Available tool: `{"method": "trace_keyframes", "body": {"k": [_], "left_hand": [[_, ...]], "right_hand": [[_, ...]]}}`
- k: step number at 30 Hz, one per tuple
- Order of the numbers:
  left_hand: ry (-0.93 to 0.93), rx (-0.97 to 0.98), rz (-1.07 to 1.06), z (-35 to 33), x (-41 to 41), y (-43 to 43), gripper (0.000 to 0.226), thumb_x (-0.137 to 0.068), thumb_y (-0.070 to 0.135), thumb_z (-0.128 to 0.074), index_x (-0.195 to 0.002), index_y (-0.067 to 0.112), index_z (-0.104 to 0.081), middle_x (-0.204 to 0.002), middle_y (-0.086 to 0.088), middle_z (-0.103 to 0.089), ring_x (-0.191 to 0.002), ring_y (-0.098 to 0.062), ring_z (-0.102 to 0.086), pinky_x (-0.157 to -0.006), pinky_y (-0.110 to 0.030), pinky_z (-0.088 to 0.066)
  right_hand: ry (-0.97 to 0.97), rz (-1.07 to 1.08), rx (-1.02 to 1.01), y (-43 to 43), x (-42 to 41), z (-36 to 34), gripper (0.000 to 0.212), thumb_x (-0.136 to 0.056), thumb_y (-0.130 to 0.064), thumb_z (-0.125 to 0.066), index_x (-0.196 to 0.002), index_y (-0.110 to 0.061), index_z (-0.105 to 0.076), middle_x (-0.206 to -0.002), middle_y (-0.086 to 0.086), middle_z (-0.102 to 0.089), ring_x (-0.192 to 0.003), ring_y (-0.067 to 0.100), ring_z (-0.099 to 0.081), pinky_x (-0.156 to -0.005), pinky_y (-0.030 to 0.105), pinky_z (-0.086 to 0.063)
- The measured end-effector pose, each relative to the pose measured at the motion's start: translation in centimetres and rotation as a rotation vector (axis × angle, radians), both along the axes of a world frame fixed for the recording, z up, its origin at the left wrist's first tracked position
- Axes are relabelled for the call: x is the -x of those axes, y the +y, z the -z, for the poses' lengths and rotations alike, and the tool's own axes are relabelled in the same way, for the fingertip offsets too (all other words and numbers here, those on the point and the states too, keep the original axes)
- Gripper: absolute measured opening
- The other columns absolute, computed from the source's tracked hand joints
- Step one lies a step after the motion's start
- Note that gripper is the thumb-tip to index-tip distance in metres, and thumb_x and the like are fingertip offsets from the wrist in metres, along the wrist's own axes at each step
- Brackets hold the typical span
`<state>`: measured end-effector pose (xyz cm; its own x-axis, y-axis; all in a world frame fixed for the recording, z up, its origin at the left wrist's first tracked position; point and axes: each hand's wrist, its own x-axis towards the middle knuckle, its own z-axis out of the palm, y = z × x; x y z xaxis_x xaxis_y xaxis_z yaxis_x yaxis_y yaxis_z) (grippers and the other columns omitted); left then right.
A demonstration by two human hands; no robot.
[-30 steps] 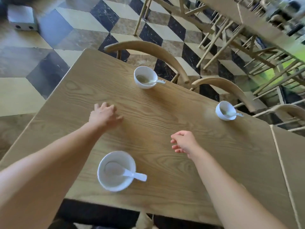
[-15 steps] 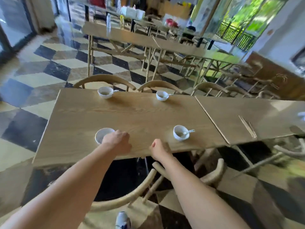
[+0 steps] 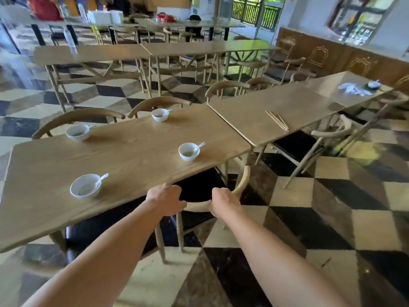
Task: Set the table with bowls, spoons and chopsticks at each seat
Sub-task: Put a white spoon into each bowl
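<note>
Both hands hold the curved wooden chair back point(image 3: 197, 206): my left hand point(image 3: 164, 199) and right hand point(image 3: 223, 201) each closed in a grip on it. Four white bowls with spoons point(image 3: 85, 188) stand on the long wooden counter point(image 3: 132, 151); the bundle of wooden chopsticks point(image 3: 277, 120) lies on the neighbouring counter, so I judge the next step is fetching them.

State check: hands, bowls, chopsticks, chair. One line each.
Left hand: gripping the chair back.
Right hand: gripping the chair back.
Chair: at the table's near edge, seat under the table.
Near-left bowl: upright, spoon in it.
Near-right bowl: upright, spoon in it.
Far-left bowl: upright, spoon in it.
Far-right bowl: upright, spoon in it.
Chopsticks: loose bundle on the next table, none at seats.
</note>
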<state>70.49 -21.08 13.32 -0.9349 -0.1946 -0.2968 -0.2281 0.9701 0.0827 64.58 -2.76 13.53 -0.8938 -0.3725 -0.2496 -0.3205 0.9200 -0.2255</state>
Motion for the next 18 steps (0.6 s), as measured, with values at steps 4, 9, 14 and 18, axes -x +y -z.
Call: {"method": "trace_keyframes", "body": {"k": [4, 9, 14, 18], "left_hand": [[0.023, 0.031, 0.107, -0.1, 5.2, 7.2, 0.029, -0.082, 0.054, -0.045, -0.080, 0.027, -0.051, -0.080, 0.005, -0.058, -0.069, -0.016, -0.058, -0.051, -0.028, -0.043], [0.038, 0.013, 0.203, 0.0, 9.6, 15.4, 0.025, -0.085, 0.051, -0.045, -0.074, 0.028, -0.047, -0.076, 0.005, -0.055, -0.064, -0.015, -0.053, -0.050, -0.029, -0.036], [0.055, 0.041, 0.258, 0.5, 14.8, 20.8, 0.029, -0.089, 0.047, -0.047, -0.090, 0.020, -0.059, -0.078, 0.002, -0.059, -0.064, -0.016, -0.057, -0.052, -0.030, -0.040], [0.046, 0.059, 0.309, 1.2, 19.3, 23.4, 0.044, -0.092, 0.046, -0.043, -0.118, 0.014, -0.058, -0.085, -0.001, -0.060, -0.066, -0.018, -0.057, -0.056, -0.032, -0.046]], "right_hand": [[0.042, 0.094, 0.058, 8.3, 3.4, 0.7, 0.022, -0.093, -0.030, -0.056, -0.108, -0.015, -0.063, -0.107, 0.007, -0.067, -0.100, 0.027, -0.066, -0.082, 0.040, -0.056], [0.058, 0.184, 0.104, 17.2, 6.5, 1.1, 0.019, -0.093, -0.033, -0.060, -0.104, -0.018, -0.065, -0.101, 0.001, -0.066, -0.092, 0.019, -0.066, -0.071, 0.029, -0.050], [0.068, 0.263, 0.076, 22.4, 10.1, 1.4, 0.016, -0.095, -0.031, -0.058, -0.106, -0.019, -0.062, -0.101, 0.000, -0.063, -0.091, 0.019, -0.063, -0.071, 0.031, -0.049], [0.074, 0.289, 0.074, 24.1, 13.4, 1.6, 0.018, -0.096, -0.031, -0.055, -0.107, -0.018, -0.061, -0.104, 0.002, -0.062, -0.094, 0.022, -0.063, -0.073, 0.033, -0.050]]}}
